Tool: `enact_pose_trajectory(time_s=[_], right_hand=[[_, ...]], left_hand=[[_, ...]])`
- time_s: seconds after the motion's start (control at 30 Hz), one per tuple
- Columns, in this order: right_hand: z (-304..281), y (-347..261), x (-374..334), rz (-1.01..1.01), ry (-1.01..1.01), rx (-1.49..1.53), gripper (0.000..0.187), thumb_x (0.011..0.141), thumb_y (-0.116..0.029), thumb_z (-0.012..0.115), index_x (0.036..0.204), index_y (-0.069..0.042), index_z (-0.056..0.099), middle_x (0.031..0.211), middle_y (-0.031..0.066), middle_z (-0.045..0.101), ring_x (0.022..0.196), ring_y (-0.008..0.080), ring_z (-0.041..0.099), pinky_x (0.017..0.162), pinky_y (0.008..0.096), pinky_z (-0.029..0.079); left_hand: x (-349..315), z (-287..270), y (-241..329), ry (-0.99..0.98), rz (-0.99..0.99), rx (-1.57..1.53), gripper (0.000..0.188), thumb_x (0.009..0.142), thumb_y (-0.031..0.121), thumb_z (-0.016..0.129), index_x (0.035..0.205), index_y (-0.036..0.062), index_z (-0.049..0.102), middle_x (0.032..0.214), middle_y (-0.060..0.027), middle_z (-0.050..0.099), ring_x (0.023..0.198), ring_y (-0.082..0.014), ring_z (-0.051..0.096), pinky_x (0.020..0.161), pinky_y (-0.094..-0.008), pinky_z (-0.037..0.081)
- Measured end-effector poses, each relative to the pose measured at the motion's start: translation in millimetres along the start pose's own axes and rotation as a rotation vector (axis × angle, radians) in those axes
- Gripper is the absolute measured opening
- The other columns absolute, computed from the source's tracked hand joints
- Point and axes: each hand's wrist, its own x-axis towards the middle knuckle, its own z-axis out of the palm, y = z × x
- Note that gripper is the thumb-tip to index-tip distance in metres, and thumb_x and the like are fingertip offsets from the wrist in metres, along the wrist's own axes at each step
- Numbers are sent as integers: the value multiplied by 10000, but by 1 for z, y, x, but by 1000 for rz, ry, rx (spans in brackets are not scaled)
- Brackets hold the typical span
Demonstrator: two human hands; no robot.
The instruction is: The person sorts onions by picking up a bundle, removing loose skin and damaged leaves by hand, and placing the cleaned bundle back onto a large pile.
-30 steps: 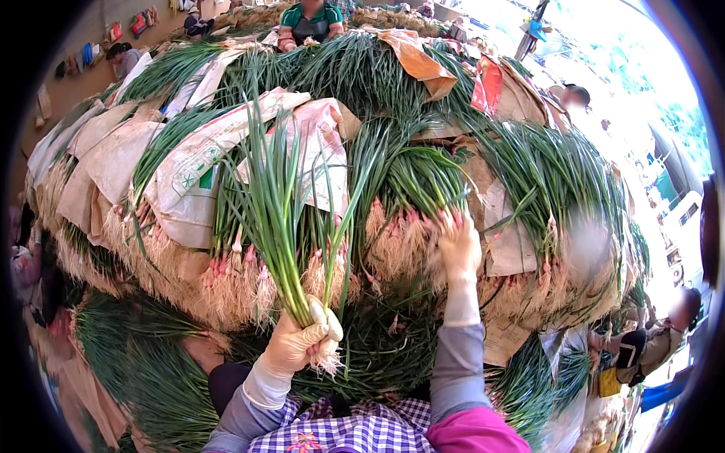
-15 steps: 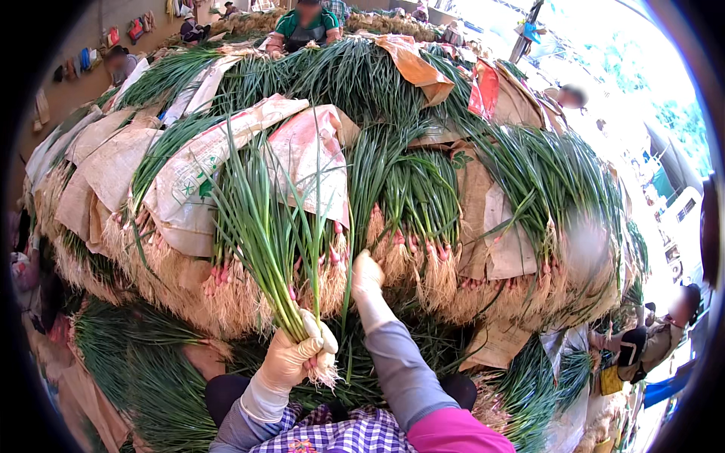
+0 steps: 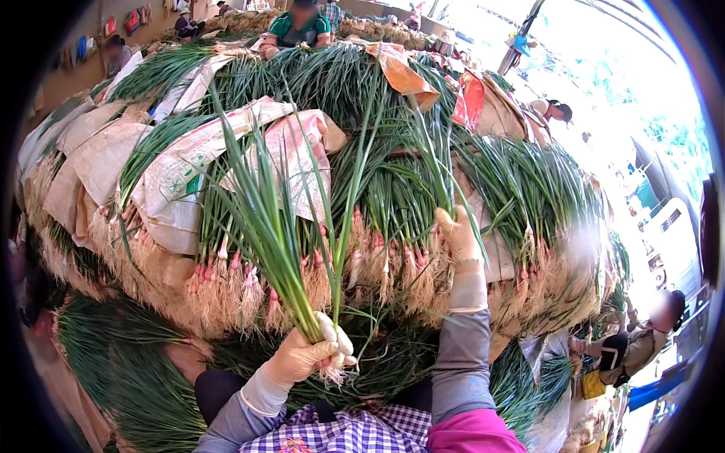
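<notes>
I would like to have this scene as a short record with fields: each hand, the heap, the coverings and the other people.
Left hand: gloved, closed around the lower end of a bunch of onion-like plants, leaves pointing up
Right hand: gloved, raised at the heap, among long green leaves; grip unclear
Heap: layered onion-like plants, pinkish bulbs and pale roots along its front
Coverings: pale sacks over parts of the heap; orange sheet farther back
Other people: person in green behind the heap; person at far right

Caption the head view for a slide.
Gloved left hand holding a bunch of long green plants, gloved right hand at a large pile of similar plants partly draped with sacks.
</notes>
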Motion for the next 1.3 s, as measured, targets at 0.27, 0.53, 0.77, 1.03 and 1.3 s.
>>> enact_pose_trajectory(time_s=[0.27, 0.53, 0.77, 1.03, 1.3], right_hand=[[-35, 112, -8, 176, 46, -23, 229, 805, -110, 622, 994, 15, 649, 794, 87, 660, 659, 138, 600, 601, 274, 493], [11, 45, -31, 173, 147, -307, 335, 770, -291, 697, 960, -15, 679, 879, 132, 695, 792, 222, 669, 751, 317, 514], [-11, 34, -18, 163, 156, 693, 350, 780, -116, 713, 1077, 44, 619, 884, 114, 657, 745, 139, 597, 687, 248, 479], [14, 32, -156, 54, -474, -28, 309, 786, -279, 709, 944, -20, 647, 792, 75, 639, 675, 175, 606, 637, 318, 510], [16, 61, -60, 121, 163, -352, 313, 855, -308, 612, 942, -10, 657, 758, 153, 661, 682, 206, 649, 715, 353, 500]], left_hand=[[26, -13, -48, 345, -265, -63, 141, 943, 21, 452, 1050, 106, 483, 1016, -120, 589, 751, -153, 595, 705, -343, 542], [31, -22, -50, 478, -354, -136, 344, 920, 80, 510, 1259, 58, 455, 853, -70, 581, 649, -121, 525, 582, -275, 463], [24, 4, -16, 66, -310, -170, 166, 927, 134, 534, 1013, -5, 562, 616, -25, 484, 480, -110, 453, 449, -246, 393], [15, 5, -11, 197, -155, -7, 151, 912, 159, 564, 962, 17, 554, 665, -47, 549, 545, -139, 530, 500, -264, 458], [16, 6, -20, 195, -226, 41, 119, 921, 126, 544, 965, 17, 565, 674, -60, 565, 553, -134, 537, 496, -238, 447]])
